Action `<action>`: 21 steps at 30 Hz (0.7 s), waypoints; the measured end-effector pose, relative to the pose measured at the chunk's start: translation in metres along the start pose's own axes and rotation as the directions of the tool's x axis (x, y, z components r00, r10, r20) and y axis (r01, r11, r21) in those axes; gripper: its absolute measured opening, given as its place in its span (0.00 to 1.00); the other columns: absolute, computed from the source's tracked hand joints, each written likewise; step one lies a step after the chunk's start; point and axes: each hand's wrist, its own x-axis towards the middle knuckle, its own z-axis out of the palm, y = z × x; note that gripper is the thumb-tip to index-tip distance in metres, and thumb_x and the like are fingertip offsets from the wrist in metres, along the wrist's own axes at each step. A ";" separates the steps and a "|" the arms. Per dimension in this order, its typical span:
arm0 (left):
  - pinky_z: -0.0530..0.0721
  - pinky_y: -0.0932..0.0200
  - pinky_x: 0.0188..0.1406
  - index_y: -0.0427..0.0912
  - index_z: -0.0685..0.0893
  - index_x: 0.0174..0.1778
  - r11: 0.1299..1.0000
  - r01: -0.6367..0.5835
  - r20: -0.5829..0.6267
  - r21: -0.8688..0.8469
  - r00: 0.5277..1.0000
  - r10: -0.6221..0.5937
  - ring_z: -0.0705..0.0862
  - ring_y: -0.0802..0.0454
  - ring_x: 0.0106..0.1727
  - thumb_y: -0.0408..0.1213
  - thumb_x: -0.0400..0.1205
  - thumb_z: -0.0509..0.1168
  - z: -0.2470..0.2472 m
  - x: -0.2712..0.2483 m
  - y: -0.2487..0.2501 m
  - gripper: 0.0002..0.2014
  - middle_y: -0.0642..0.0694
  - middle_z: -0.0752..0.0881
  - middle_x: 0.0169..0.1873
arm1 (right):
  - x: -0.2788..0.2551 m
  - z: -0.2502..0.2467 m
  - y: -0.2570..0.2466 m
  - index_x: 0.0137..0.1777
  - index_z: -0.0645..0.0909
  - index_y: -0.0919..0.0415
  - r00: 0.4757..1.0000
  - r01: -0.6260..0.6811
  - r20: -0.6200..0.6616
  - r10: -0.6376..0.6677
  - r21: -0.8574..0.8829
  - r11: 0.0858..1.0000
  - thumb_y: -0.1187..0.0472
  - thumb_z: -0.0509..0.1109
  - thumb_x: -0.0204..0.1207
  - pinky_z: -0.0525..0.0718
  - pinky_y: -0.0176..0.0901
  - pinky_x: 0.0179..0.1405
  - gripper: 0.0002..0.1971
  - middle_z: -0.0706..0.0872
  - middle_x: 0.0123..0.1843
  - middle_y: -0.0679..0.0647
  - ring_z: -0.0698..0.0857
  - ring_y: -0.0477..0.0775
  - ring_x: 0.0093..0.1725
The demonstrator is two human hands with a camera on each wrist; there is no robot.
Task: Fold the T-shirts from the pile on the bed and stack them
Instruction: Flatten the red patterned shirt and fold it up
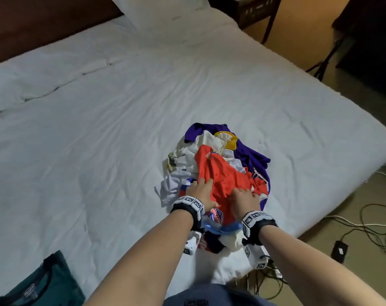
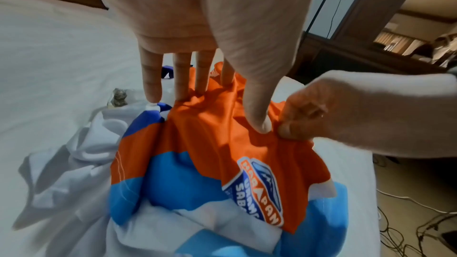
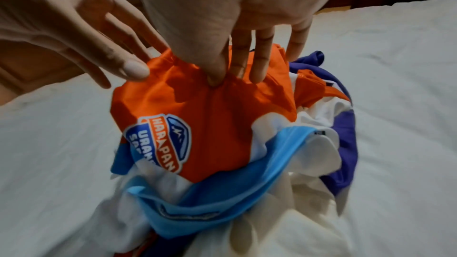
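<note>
A pile of crumpled T-shirts [image 1: 187, 155] lies on the white bed [image 1: 99, 129] near its right front edge. An orange shirt [image 1: 220, 173] with a blue badge print [image 2: 262, 189] tops it, over white, light blue and purple [image 1: 249, 155] ones. My left hand [image 1: 201, 191] rests on the orange shirt [image 2: 210, 144] with straight fingers [image 2: 150, 85] spread on the cloth. Just right of it, my right hand [image 1: 245, 197] pinches a fold of the orange shirt [image 3: 210, 108] between thumb and fingers [image 3: 257, 65]; that pinch [image 2: 289, 130] also shows in the left wrist view.
A teal T-shirt [image 1: 44, 281] lies flat at the bed's front left corner. A pillow [image 1: 165, 12] sits at the head of the bed, a dark nightstand [image 1: 253, 12] beyond it. Cables [image 1: 364, 221] run over the floor to the right of the bed.
</note>
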 end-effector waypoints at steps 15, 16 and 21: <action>0.78 0.62 0.35 0.51 0.85 0.45 0.542 -0.379 -0.522 -0.750 0.843 -0.133 0.81 0.56 0.35 0.15 0.74 0.53 -0.115 -0.075 -0.032 0.26 0.53 0.87 0.35 | -0.033 -0.102 -0.049 0.69 0.76 0.52 0.899 0.407 -0.405 -0.167 0.634 0.657 0.49 0.69 0.85 0.78 0.34 0.52 0.16 0.82 0.56 0.46 0.80 0.41 0.51; 0.78 0.64 0.35 0.49 0.85 0.46 0.544 -0.419 -0.554 -0.727 0.826 -0.105 0.80 0.58 0.34 0.14 0.74 0.53 -0.132 -0.088 -0.033 0.25 0.54 0.86 0.35 | -0.037 -0.099 -0.054 0.71 0.77 0.53 0.884 0.438 -0.407 -0.230 0.551 0.710 0.48 0.70 0.85 0.78 0.37 0.57 0.18 0.79 0.59 0.46 0.78 0.44 0.55; 0.83 0.56 0.39 0.49 0.85 0.46 0.689 -0.396 -0.653 -0.607 0.742 -0.150 0.85 0.52 0.37 0.22 0.74 0.55 -0.173 -0.131 -0.080 0.19 0.52 0.88 0.35 | -0.053 -0.111 -0.090 0.44 0.76 0.55 0.847 0.461 -0.517 -0.125 0.594 0.660 0.61 0.66 0.86 0.75 0.54 0.40 0.08 0.77 0.38 0.48 0.73 0.47 0.38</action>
